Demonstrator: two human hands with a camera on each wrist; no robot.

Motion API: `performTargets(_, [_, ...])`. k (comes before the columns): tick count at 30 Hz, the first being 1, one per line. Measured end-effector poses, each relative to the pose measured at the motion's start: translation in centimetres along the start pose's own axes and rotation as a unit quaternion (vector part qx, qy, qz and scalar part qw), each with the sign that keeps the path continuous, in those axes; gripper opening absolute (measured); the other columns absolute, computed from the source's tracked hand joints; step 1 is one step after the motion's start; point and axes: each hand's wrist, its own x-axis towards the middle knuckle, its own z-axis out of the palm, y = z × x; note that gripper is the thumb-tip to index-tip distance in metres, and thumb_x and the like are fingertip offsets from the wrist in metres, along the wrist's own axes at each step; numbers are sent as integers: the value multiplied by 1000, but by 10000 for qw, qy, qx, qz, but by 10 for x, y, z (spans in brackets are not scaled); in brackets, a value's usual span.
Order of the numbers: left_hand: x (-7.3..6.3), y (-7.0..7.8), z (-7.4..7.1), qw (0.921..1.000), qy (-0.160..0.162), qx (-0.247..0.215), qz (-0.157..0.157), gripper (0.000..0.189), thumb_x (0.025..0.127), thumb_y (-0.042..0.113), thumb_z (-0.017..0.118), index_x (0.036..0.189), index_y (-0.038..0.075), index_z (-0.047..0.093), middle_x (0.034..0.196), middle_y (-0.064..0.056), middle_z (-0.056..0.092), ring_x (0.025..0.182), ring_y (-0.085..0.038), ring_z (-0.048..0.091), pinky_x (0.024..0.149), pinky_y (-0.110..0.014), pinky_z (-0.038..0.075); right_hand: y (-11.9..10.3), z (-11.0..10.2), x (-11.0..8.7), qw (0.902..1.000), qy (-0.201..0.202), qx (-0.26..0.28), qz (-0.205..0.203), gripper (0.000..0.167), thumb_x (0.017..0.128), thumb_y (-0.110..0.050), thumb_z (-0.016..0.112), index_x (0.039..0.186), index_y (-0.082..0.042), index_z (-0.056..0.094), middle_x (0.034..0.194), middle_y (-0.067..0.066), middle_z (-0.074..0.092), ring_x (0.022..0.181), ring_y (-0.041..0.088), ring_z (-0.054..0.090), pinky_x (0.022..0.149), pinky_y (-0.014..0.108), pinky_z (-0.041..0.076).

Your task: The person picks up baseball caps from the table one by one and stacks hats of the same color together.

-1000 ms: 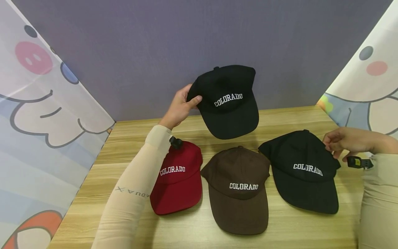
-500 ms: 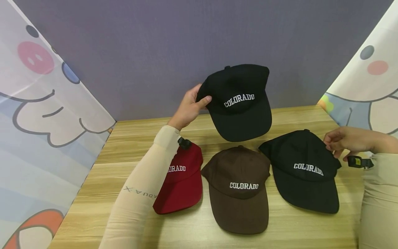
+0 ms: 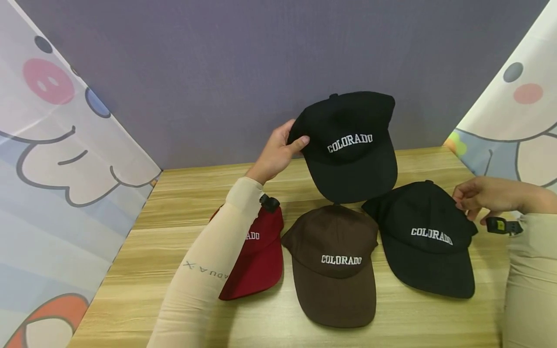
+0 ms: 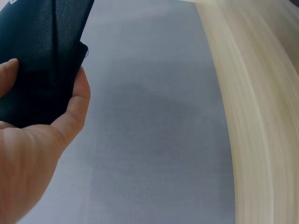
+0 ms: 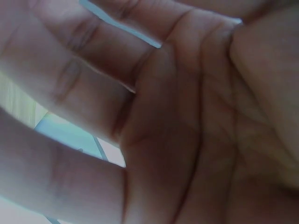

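Observation:
My left hand (image 3: 278, 152) grips a black baseball cap (image 3: 348, 150) by its left side, thumb on the front and fingers behind; it is held up near the back wall, its brim hanging down. In the left wrist view the dark cloth (image 4: 37, 60) lies between thumb and fingers. On the table, a second black cap (image 3: 428, 241) lies at the right. My right hand (image 3: 487, 195) is at that cap's right edge, fingers loosely bent, fingertips seeming to touch it. In the right wrist view the palm (image 5: 187, 116) holds nothing.
A brown cap (image 3: 335, 290) lies at the middle of the wooden table (image 3: 143, 270). Left of it, a red cap (image 3: 261, 270) is partly hidden by my left sleeve (image 3: 213, 261). A grey wall (image 3: 217, 87) stands behind, with cartoon-printed panels (image 3: 52, 145) at both sides.
My left hand has carried the raised black cap to the right, so its brim now overlaps the back of the right-hand black cap in view. My right hand has stayed in place.

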Motion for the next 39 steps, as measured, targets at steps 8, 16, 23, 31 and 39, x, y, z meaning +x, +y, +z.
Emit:
performTargets(8, [0, 5, 15, 9996, -181, -213, -93, 33, 103, 6, 57, 135, 0, 55, 130, -19, 65, 111, -20, 66, 93, -38, 58, -1, 1, 0, 10000, 17, -25, 31, 12, 104, -4, 46, 104, 4, 55, 90, -1, 59, 78, 11, 65, 64, 34, 58])
performTargets(16, [3, 9, 32, 9984, -451, -336, -103, 29, 104, 5, 56, 132, -1, 55, 130, -18, 65, 113, -18, 65, 97, -38, 57, -3, 1, 0, 9999, 50, -23, 85, 12, 103, -4, 46, 103, 4, 55, 92, 1, 60, 80, 13, 64, 65, 35, 58])
performTargets(23, [3, 10, 42, 9969, -667, -400, -75, 29, 105, 7, 55, 133, 2, 55, 131, -16, 65, 116, -18, 66, 98, -33, 57, 0, 0, 2, 9996, -13, -72, -272, 14, 106, -5, 45, 105, 6, 54, 88, -2, 59, 77, 10, 62, 67, 33, 57])
performTargets(31, [2, 9, 55, 9956, -890, -274, -39, 31, 105, 9, 55, 135, 3, 55, 131, -15, 65, 119, -19, 64, 98, -31, 56, 5, -2, 4, 9975, -86, -3, -703, 14, 108, -5, 44, 106, 4, 54, 86, -5, 59, 77, 9, 62, 68, 33, 58])
performTargets(39, [3, 11, 70, 9928, -1135, -380, -25, 33, 106, 8, 53, 138, 1, 53, 136, -16, 63, 123, -21, 63, 98, -29, 55, 17, -6, 8, 9930, -234, 365, -1098, 16, 108, -4, 45, 106, -10, 59, 86, -7, 61, 76, 8, 64, 67, 34, 59])
